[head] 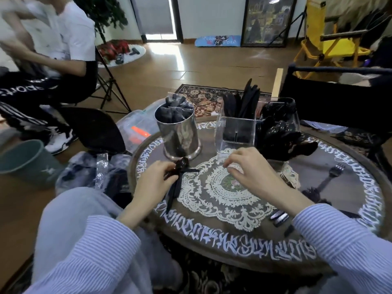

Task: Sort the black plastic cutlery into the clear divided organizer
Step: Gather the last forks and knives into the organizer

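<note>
Two bare hands, left hand (156, 183) and right hand (252, 168). Both arms in long blue-and-white pinstriped shirt sleeves (101, 251), cuffs at wrists. Light grey trousers (70, 209).

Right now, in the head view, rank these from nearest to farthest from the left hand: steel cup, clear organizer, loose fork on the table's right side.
1. Steel cup, just beyond the left hand.
2. Clear organizer, farther right, past the doily.
3. Loose fork, far right of the table.

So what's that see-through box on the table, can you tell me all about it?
The clear organizer looks like hard transparent plastic, square-sided and upright on the round table, behind the lace doily. Its back sections hold black cutlery standing handles-down; the front section looks almost empty. The right hand hovers in front.
</note>
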